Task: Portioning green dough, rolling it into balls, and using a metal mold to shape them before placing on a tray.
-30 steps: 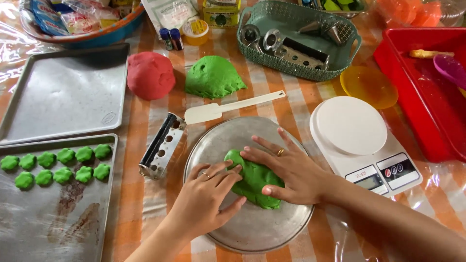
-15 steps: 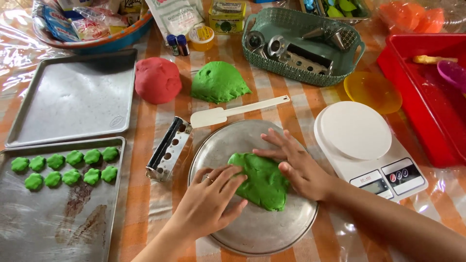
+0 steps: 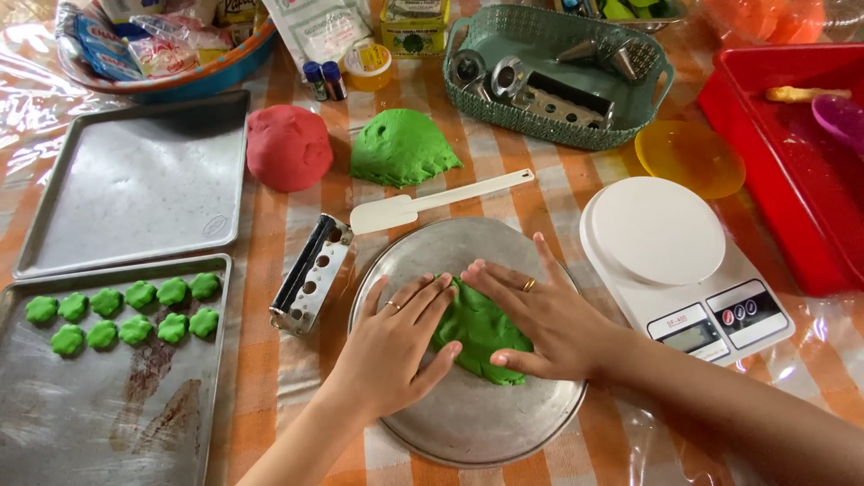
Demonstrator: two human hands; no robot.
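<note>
A flattened lump of green dough [image 3: 477, 331] lies on a round metal plate [image 3: 468, 423]. My left hand [image 3: 396, 346] rests flat on the dough's left side, fingers together and pointing up-right. My right hand [image 3: 540, 319] presses flat on the dough's right side, fingers pointing left, a ring on one finger. The fingertips of both hands nearly meet over the dough. Neither hand grips anything.
A metal cookie press bar [image 3: 310, 274] and a white spatula [image 3: 432, 202] lie left of and behind the plate. Red dough [image 3: 288, 147] and a green dough mound [image 3: 400, 148] sit farther back. A baking tray [image 3: 54, 414] holds several green cookies [image 3: 126, 315]. A white scale [image 3: 675, 261] stands at right.
Both hands have shifted on the dough: the left hand moved up onto its left side, the right hand slid back right, and the dough has been pressed flatter.
</note>
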